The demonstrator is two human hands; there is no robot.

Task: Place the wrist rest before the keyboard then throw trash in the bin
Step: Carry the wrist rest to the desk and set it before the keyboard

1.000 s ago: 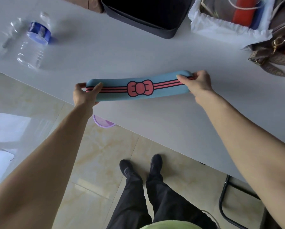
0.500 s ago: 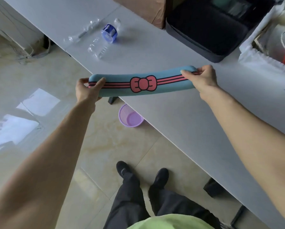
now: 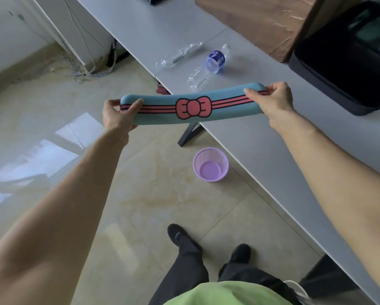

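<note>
I hold a long blue wrist rest (image 3: 162, 114) with pink stripes and a pink bow, level in the air across the table's near edge. My left hand (image 3: 116, 116) grips its left end and my right hand (image 3: 272, 100) grips its right end. Beyond it on the grey table (image 3: 261, 139) lie a crushed clear bottle with a blue label (image 3: 208, 67) and a clear plastic wrapper (image 3: 180, 55). A small purple bin (image 3: 211, 165) stands on the floor beside the table. A black keyboard corner (image 3: 153, 0) shows at the top edge.
A brown cardboard box (image 3: 257, 23) and a black case (image 3: 347, 56) stand at the table's back right. A black table leg (image 3: 189, 134) reaches the floor near the bin. Cables (image 3: 85, 71) lie by the wall at the far left. My feet stand on glossy tiles.
My view has swung left and back from the table. The wrist rest, held by both hands, has moved left past the table's edge, and the bin has come fully into view.
</note>
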